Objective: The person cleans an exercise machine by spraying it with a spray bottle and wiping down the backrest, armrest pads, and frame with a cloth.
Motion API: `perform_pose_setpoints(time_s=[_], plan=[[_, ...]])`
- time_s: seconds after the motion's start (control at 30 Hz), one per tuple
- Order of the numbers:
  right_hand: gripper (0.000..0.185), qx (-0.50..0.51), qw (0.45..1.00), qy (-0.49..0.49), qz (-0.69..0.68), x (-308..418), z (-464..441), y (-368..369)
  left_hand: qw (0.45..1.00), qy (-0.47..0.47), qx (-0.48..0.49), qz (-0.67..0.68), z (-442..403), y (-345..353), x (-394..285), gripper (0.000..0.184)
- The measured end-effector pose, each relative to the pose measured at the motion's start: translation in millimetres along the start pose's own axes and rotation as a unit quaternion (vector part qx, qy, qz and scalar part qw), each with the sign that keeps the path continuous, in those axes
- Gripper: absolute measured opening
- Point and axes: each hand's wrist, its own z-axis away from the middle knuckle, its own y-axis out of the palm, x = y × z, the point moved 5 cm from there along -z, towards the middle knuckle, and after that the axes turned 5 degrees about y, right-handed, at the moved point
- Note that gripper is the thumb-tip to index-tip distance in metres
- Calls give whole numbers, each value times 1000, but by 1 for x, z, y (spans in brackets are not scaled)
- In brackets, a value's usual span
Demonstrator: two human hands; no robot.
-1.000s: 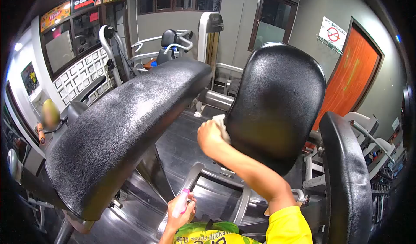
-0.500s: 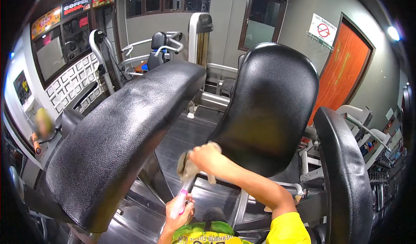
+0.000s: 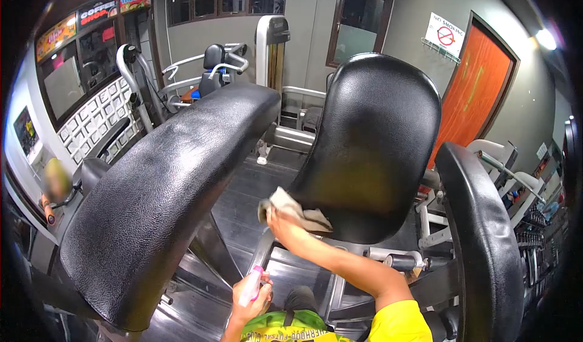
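Wiping step imo: right hand [image 3: 280, 222] pinching bunched cloth [image 3: 290, 205] at black seat's [image 3: 384, 129] lower left edge. Left hand [image 3: 244, 311] gripping pink-topped bottle [image 3: 249, 289], nearer wearer than seat. Next swipe calls for flatter cloth.

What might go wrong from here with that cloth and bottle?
The cloth spreads loosely beyond the right hand, by the edge of the seat; a corner might catch there. The left hand alone holds the bottle, near the metal frame, so it could get bumped.
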Motion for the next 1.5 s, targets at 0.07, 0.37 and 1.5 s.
perform_pose_setpoints(time_s=[0.07, 0.37, 1.5], plan=[[33, 107, 986, -116, -49, 30, 15, 18, 1000, -4, 0, -3, 1, -2, -2, 25], [25, 76, 919, 73, -379, -76, 44, -55, 999, -21, -31, 10, 6, -10, 1, 25], [15, -274, 831, 339, -346, -99, 67, -35, 999, 29, 6, -40, 2, 0, -8, 22]])
